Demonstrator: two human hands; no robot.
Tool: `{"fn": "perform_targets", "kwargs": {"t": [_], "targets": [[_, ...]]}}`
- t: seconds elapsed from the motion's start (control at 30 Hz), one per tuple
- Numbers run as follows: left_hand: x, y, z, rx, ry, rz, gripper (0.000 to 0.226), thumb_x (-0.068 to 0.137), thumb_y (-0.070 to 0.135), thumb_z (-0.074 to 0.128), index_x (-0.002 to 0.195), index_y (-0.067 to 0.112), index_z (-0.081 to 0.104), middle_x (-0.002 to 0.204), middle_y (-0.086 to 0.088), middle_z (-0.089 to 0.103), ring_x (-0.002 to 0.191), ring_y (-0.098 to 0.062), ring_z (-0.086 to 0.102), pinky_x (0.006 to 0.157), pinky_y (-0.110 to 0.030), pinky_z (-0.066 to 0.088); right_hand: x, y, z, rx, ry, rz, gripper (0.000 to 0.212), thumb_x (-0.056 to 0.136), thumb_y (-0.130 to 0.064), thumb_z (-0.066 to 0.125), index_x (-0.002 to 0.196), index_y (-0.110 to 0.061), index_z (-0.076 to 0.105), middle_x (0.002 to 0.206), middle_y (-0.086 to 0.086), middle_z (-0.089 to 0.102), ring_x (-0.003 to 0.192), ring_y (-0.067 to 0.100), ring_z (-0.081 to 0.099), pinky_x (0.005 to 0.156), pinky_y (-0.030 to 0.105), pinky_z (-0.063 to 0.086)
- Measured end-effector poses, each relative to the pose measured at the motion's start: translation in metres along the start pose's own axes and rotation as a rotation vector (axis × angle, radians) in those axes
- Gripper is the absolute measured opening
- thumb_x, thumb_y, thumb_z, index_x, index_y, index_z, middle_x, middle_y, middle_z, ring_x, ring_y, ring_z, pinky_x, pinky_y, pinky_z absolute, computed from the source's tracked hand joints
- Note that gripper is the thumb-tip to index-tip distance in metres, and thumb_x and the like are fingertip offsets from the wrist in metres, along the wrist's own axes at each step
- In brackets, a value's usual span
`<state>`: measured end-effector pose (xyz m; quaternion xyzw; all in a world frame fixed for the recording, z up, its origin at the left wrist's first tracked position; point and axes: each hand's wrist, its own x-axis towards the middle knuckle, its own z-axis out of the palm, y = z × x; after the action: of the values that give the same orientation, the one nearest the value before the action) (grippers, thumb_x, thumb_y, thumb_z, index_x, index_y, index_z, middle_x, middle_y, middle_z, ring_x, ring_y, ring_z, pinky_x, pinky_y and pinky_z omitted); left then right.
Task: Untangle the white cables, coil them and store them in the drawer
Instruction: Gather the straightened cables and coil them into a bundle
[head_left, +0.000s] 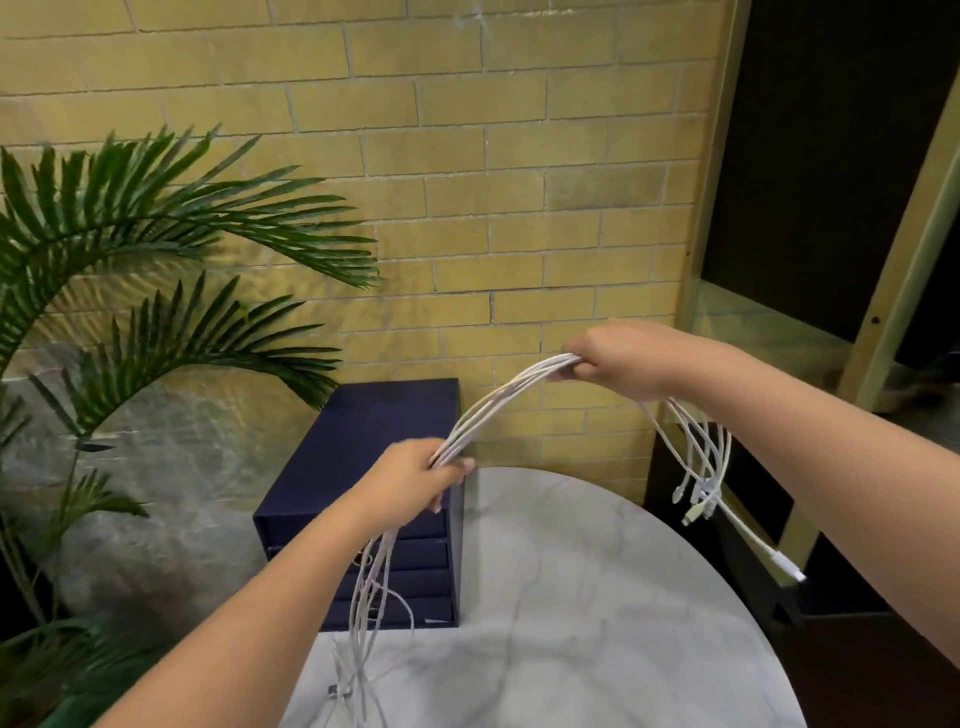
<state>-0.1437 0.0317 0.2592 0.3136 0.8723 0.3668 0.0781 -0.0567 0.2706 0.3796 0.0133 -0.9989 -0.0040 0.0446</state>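
Observation:
Several white cables (498, 397) arch as one bundle through the air between my two hands. My left hand (415, 480) grips the lower end of the arch, and loose cable lengths hang from it down to the table. My right hand (618, 358) grips the bundle higher up on the right; plug ends dangle below it past the table's right edge. A dark blue drawer unit (363, 431) stands on the round marble table (597, 597) at its back left, behind my left hand. All its drawers look closed.
A palm plant (130, 260) fills the left side beside the drawer unit. A yellow brick wall (467, 156) stands behind the table. A dark shelf with a pale frame (883, 312) is on the right.

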Motion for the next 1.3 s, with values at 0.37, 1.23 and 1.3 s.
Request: {"fn": "perform_targets", "kwargs": {"t": [0.37, 1.23, 1.3], "targets": [[0.028, 0.109, -0.039, 0.229, 0.145, 0.339, 0.045, 0.093, 0.052, 0.048, 0.070, 0.014, 0.046, 0.059, 0.002, 0.040, 0.053, -0.015, 0.034, 0.052, -0.033, 0.023, -0.001, -0.021, -0.005, 0.088, 0.106, -0.042, 0.022, 0.097, -0.033, 0.044, 0.096, -0.017, 0.058, 0.080, 0.004, 0.061, 0.075, 0.024, 0.055, 0.064, 0.034, 0.042], [0.026, 0.081, -0.114, 0.450, 0.313, 0.360, 0.048, 0.093, 0.050, 0.049, 0.073, 0.006, 0.051, 0.060, -0.003, 0.043, 0.056, -0.019, 0.038, 0.053, -0.035, 0.028, -0.028, 0.011, 0.056, 0.392, 0.063, 0.063, 0.032, 0.095, -0.042, 0.048, 0.077, -0.018, 0.059, 0.074, -0.005, 0.060, 0.074, 0.015, 0.057, 0.066, 0.029, 0.042], [0.024, 0.074, -0.120, 0.452, 0.319, 0.349, 0.047, 0.092, 0.052, 0.047, 0.076, 0.008, 0.056, 0.061, -0.004, 0.046, 0.057, -0.020, 0.041, 0.053, -0.035, 0.031, -0.033, 0.015, 0.060, 0.329, 0.066, 0.068, 0.025, 0.096, -0.042, 0.046, 0.080, -0.025, 0.054, 0.071, -0.010, 0.059, 0.067, 0.010, 0.055, 0.061, 0.027, 0.042]]}}
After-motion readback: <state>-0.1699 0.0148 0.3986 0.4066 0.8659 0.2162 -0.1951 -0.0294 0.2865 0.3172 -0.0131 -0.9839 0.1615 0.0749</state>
